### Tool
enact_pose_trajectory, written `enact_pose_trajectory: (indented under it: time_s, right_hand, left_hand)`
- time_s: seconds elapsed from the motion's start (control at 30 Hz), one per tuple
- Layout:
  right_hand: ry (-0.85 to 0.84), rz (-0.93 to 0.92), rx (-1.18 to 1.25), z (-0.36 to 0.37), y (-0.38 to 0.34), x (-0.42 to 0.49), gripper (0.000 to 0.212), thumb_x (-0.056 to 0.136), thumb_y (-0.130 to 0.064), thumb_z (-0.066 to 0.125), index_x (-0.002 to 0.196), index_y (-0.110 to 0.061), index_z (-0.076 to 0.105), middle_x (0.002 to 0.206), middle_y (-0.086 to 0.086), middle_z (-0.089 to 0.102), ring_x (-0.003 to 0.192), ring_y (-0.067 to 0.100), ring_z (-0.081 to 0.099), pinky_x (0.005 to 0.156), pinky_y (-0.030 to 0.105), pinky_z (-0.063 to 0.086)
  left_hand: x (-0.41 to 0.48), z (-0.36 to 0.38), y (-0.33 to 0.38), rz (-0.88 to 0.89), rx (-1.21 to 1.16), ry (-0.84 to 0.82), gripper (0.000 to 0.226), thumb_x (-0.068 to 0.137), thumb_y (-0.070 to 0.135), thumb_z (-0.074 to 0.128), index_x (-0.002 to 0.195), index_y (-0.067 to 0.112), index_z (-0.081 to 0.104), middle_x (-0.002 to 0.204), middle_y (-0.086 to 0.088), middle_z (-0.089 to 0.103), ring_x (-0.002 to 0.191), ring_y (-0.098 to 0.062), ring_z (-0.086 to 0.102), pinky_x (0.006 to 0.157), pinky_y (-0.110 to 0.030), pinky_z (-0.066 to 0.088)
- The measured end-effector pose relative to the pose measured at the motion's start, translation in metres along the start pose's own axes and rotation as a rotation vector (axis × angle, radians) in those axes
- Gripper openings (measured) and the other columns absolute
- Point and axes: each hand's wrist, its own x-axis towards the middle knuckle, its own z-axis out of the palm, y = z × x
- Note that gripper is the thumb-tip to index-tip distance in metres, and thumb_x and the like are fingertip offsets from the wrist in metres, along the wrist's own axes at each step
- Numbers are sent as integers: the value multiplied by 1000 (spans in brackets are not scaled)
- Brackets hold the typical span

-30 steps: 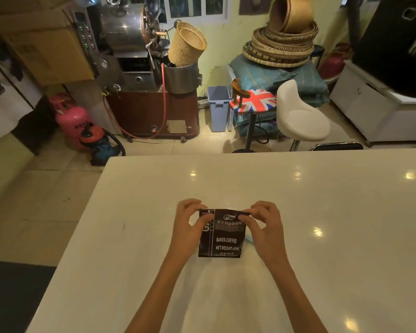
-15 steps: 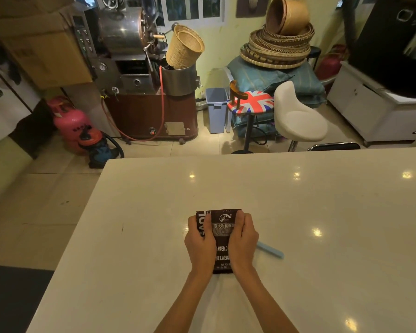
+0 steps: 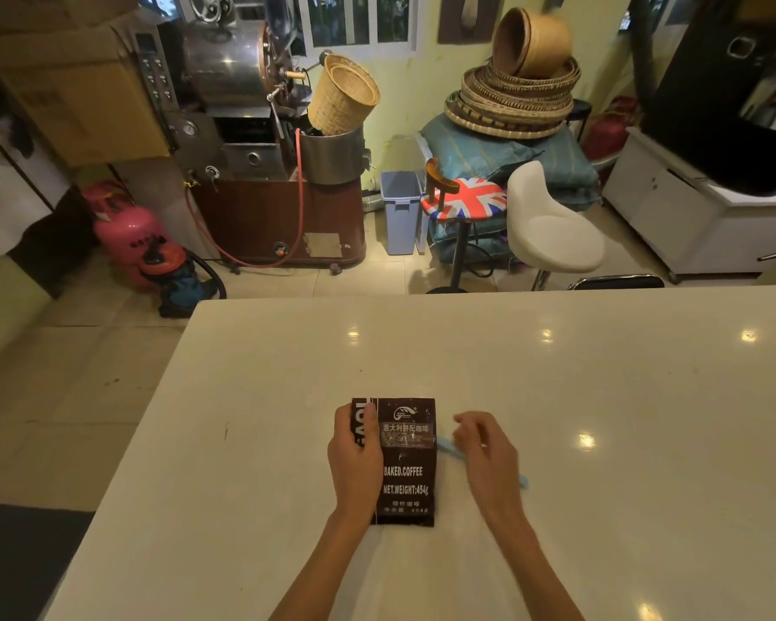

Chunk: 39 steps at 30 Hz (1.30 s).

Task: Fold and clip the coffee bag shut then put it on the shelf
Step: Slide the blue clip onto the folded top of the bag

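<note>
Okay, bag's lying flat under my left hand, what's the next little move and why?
Probably close the right hand on the light blue clip lying on the table beside the coffee bag. The left hand already pins the bag flat, and the right hovers over the clip without a visible grip on it.

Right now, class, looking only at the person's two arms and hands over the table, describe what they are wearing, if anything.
Both forearms come in bare from the bottom edge of the picture: no sleeves show. The left hand and the right hand wear no gloves. No watch, bracelet or ring can be made out on either wrist or hand, and no markings show. Anything above the forearms is out of view.
</note>
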Motion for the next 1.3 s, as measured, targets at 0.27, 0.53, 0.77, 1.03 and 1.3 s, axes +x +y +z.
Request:
enact_pose_trajectory:
  time_s: [0.27, 0.53, 0.77, 1.03, 1.3]
  right_hand:
    - [-120, -258, -668, -60, 57, -4, 14, 89, -23, 67, 103, -26, 66, 97, -6, 65, 90, 20, 62, 76, 31, 49]
    - [-312, -264, -306, -62, -20, 4, 25, 102, -21, 42, 109, -34, 62, 74, -13, 63, 64, 5, 58, 58, 12, 41]
    - [-476, -367, -529, -29, -30, 1, 29, 92, -55, 44, 120, -50, 53, 83, -35, 53, 74, -2, 59, 67, 19, 48]
    - [-459, -218, -427, -36, -27, 5, 32, 91, -60, 42, 89, -39, 66, 60, -17, 62, 57, 3, 58, 59, 23, 46]
    - [-707, 49, -271, -37, -53, 14, 59, 82, -69, 48, 59, -19, 71, 45, -9, 45, 44, 8, 35, 50, 20, 32]
  left_hand:
    - [10, -11, -14, 128, 101, -162, 33, 98, -2, 40, 110, 29, 44, 101, 17, 59, 81, -7, 61, 67, -34, 56]
    - [10, -24, -7, -8, 16, -492, 22, 99, 33, 42, 104, 21, 60, 113, -4, 46, 101, -15, 60, 75, -28, 60]
    - [11, -22, 0, -45, -10, -496, 29, 102, 31, 39, 100, 6, 53, 104, -9, 50, 91, -15, 60, 75, -28, 57]
    - [11, -22, -1, -50, 14, -555, 21, 101, 30, 42, 96, 18, 59, 103, -2, 50, 91, -9, 57, 82, -26, 53]
    - [5, -20, 0, -138, -151, -615, 19, 99, 36, 45, 106, 22, 56, 114, -19, 52, 100, -26, 62, 84, -37, 58]
